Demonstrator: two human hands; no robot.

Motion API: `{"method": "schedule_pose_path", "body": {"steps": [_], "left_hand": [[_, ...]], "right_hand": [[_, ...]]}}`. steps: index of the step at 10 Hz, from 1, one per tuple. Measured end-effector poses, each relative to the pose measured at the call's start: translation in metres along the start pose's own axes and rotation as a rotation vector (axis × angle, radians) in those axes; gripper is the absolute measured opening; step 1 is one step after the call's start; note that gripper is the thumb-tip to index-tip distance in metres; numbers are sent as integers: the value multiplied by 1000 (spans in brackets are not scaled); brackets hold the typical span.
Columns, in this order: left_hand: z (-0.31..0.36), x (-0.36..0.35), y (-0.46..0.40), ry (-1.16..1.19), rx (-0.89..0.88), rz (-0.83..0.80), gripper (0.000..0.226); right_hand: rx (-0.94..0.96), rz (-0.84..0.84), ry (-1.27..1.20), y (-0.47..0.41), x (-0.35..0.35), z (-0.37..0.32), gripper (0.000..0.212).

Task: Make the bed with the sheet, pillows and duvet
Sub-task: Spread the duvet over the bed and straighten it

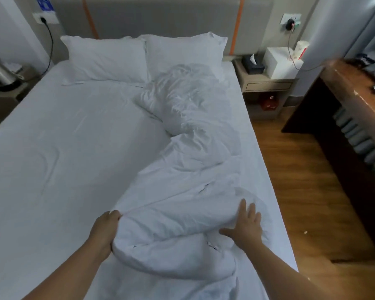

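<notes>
Left hand (104,229) grips duvet (182,169) beside pillows (108,59).

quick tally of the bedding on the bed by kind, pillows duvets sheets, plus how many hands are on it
pillows: 2, left pillow and right pillow, side by side at the headboard
duvets: 1, duvet bunched along the right side
sheets: 1, sheet spread flat
hands: 2, left hand gripping the duvet, right hand flat on it
total: 6

white duvet (188,161), brown wooden floor (294,169)
</notes>
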State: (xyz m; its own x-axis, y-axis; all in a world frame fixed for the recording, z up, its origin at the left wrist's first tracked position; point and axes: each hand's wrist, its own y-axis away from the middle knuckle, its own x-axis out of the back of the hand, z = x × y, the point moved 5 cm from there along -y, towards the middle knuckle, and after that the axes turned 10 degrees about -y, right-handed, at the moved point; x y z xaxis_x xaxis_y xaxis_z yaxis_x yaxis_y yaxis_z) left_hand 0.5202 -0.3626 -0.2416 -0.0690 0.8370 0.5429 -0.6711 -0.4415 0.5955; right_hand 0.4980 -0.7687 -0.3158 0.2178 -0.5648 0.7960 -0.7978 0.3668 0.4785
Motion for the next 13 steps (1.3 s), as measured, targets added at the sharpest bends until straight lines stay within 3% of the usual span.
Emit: {"method": "schedule_pose_path", "body": {"steps": [1, 2, 3, 4, 5, 6, 7, 8, 9, 10, 11, 12, 13], "left_hand": [[3, -2, -9, -22, -24, 11, 24], [18, -14, -4, 68, -52, -20, 31], [48, -43, 25, 451, -29, -390, 42], [72, -79, 45, 488, -50, -680, 58], [58, -97, 31, 136, -133, -570, 37], [13, -96, -10, -464, -222, -365, 41], [-56, -85, -58, -841, -184, -274, 86], [-116, -71, -95, -961, -70, -187, 120], [-150, -62, -112, -872, -9, -118, 128], [-180, -57, -134, -745, 69, -117, 136], [-207, -57, -142, -464, 242, -183, 118], [-216, -54, -143, -337, 248, -282, 61], [-214, -36, -145, -204, 145, -308, 53]], "right_hand": [[83, 100, 64, -21, -4, -1, 65], [140, 126, -229, -33, 18, -13, 26], [-171, 189, -706, -29, 57, 14, 35], [-406, 117, -279, -20, 67, 55, 42], [-718, 135, -257, -36, 53, 95, 45], [-951, 257, -509, -24, 42, 102, 36], [-856, 394, -547, 5, 24, 117, 40], [-682, 445, -635, 38, -20, 124, 54], [-358, 425, -449, 68, -66, 87, 46], [-22, 1, -587, 87, -130, 26, 26], [-17, -200, -617, 93, -178, 6, 50], [-155, -115, -668, 94, -176, -2, 47], [-164, 164, -878, 112, -115, -20, 26]]}}
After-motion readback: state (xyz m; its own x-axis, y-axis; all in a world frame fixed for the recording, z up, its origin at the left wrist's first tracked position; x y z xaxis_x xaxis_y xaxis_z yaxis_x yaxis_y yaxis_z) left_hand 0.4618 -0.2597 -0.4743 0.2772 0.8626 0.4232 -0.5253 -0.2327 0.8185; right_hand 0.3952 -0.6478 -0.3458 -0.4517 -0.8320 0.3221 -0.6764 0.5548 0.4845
